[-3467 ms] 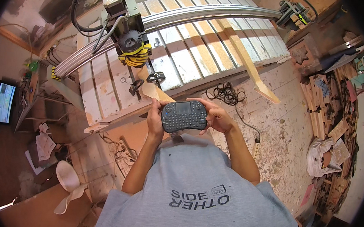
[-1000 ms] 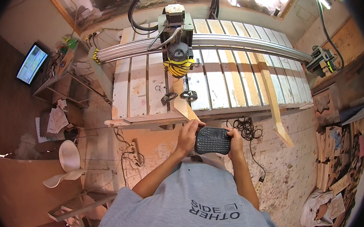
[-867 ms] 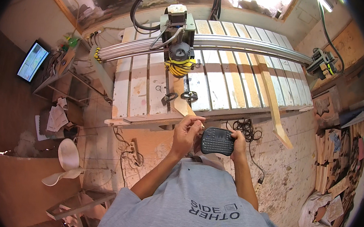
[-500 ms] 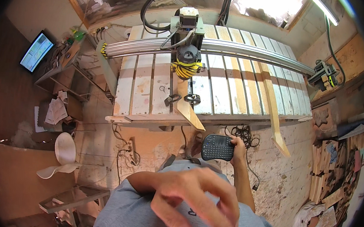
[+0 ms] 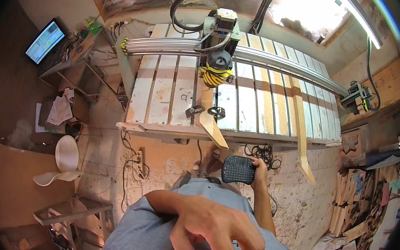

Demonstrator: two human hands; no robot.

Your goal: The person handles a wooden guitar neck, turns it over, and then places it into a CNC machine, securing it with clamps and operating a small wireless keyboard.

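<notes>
A small black handheld keyboard [image 5: 238, 170] is gripped at its right edge by my right hand [image 5: 259, 175], out in front of my body. My left hand [image 5: 219, 229] hovers close to the camera over my grey-blue shirt, its fingers bent and spread, with nothing seen in them. Beyond the keyboard, an angled wooden piece [image 5: 214, 131] lies on the slotted machine bed [image 5: 163, 114], between two black clamps [image 5: 217, 111]. The spindle [image 5: 216, 69] with its yellow-and-black striped wrap stands above that wood.
A metal gantry rail [image 5: 281, 66] crosses the bed. Another long wooden piece [image 5: 298, 119] overhangs the bed's front edge at right. Cables [image 5: 263, 154] lie coiled on the floor. At left are a monitor [image 5: 45, 41] and a white chair [image 5: 66, 154]; wood offcuts [image 5: 345, 199] pile up at right.
My left hand has shifted slightly down and right, its fingers still curved. The keyboard in my right hand is tipped differently. The view has turned a little, so the machine sits slightly differently.
</notes>
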